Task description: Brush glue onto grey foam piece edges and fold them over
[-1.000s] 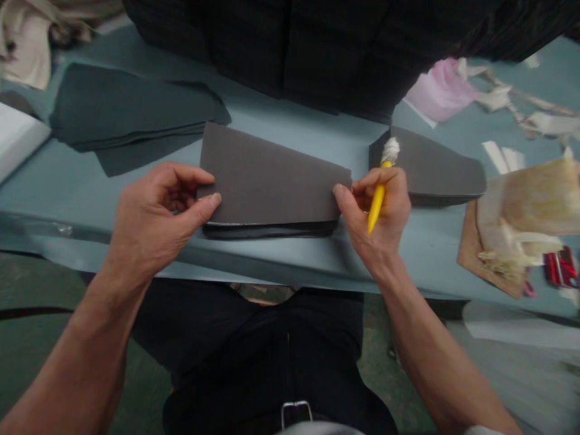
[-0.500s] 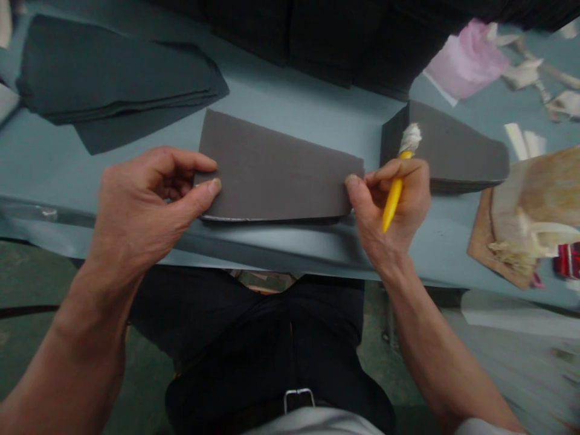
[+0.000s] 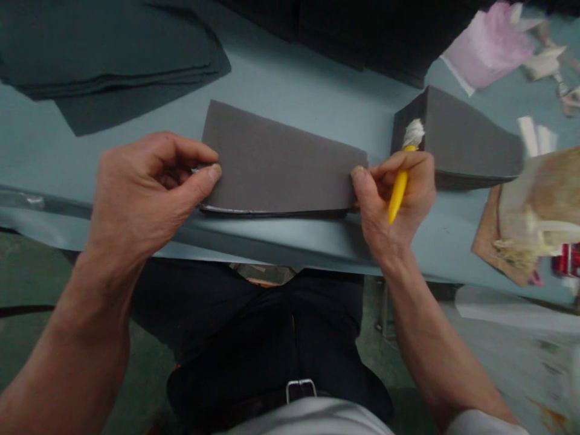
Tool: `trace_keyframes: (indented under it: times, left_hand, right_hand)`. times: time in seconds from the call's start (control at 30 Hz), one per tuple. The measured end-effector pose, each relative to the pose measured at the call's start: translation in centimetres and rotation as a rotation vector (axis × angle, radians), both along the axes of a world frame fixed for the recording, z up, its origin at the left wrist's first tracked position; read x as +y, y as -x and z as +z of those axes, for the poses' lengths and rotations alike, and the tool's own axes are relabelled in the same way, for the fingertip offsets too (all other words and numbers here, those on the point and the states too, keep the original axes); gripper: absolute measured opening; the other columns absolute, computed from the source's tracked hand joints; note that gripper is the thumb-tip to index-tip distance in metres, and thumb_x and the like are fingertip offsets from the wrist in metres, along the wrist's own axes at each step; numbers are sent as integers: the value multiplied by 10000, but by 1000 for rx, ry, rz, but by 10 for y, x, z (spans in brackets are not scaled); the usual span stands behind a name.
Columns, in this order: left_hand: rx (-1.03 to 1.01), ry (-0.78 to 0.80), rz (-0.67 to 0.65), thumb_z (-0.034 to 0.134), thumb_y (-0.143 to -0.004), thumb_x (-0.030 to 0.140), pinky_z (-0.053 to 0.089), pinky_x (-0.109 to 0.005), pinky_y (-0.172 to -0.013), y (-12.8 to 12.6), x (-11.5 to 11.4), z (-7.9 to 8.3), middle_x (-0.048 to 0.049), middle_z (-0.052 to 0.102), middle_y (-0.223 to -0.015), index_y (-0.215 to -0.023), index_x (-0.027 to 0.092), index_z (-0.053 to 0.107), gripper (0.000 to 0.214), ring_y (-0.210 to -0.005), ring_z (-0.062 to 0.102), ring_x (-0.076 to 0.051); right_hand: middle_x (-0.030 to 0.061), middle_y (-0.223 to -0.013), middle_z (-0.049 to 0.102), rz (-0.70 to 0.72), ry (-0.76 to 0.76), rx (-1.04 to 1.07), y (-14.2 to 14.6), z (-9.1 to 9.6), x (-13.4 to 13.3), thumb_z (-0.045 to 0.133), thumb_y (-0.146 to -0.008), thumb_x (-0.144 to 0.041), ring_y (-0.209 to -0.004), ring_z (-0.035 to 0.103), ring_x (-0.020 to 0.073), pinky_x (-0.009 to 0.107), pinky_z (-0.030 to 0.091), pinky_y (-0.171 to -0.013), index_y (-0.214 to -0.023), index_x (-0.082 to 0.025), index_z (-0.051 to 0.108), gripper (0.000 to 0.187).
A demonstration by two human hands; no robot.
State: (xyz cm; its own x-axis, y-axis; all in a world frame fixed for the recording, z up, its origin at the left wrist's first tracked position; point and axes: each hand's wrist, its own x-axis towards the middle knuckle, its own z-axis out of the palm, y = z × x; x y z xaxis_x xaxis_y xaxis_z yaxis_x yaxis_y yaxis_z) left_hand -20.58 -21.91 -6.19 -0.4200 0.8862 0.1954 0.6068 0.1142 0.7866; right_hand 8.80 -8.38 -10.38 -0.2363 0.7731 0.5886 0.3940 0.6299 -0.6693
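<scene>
A grey trapezoid foam sheet (image 3: 281,163) lies on a darker piece near the front edge of the pale blue table (image 3: 294,96). My left hand (image 3: 145,193) pinches the sheet's left end between thumb and forefinger. My right hand (image 3: 394,193) pinches the sheet's right corner with thumb and forefinger. That same hand also grips a yellow-handled brush (image 3: 401,181), whose whitish bristles point away from me.
A stack of similar grey pieces (image 3: 466,142) sits to the right. Dark fabric sheets (image 3: 109,54) lie at the far left, black material (image 3: 353,30) at the back. A glue-stained brown board (image 3: 530,211) and pink cloth (image 3: 489,45) are on the right.
Both hands have lowered the grey sheet onto the darker piece beneath; the gap at its near edge has closed. The view shifted slightly.
</scene>
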Motion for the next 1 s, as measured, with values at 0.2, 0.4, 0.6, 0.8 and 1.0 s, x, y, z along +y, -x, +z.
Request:
trace_keyframes:
  times: [0.2,0.4,0.6,0.8,1.0]
  left_hand:
    - [32,30,9,822,-906,328,445,-195,-655,0,-2,0,43,725,-836,-1100,159,843,258,-629,488,-42]
    - [60,67,24,805,-916,391,430,-249,-601,-2,-3,4,26,747,-830,-1108,203,858,274,-637,528,-97]
    - [67,75,37,778,-942,411,438,-299,-646,-6,-4,5,3,777,-906,-1126,234,859,268,-671,558,-124]
    - [82,114,66,776,-949,472,448,-327,-664,-4,-5,2,7,805,-956,-1138,263,860,294,-693,582,-135]
    - [142,167,57,713,-988,573,475,-383,-664,-1,-4,0,5,801,-957,-1172,304,843,350,-725,634,-178]
  right_hand:
    - [-50,-819,525,-26,-10,-30,2,0,-1,771,-1018,-513,-593,518,125,308,485,-506,-977,-308,491,350]
    - [-48,-837,526,-54,-14,-24,2,1,-4,774,-1016,-514,-594,521,121,306,483,-511,-997,-311,499,343]
    - [-38,-858,546,-65,28,-14,3,5,-6,798,-990,-444,-632,533,124,310,527,-565,-975,-300,505,327]
    - [-40,-870,554,-23,23,-4,0,0,-3,800,-996,-394,-666,579,124,314,554,-598,-995,-296,536,281]
    - [-41,-881,568,0,22,-9,-5,-5,1,800,-999,-413,-669,593,119,316,578,-602,-1035,-296,571,260]
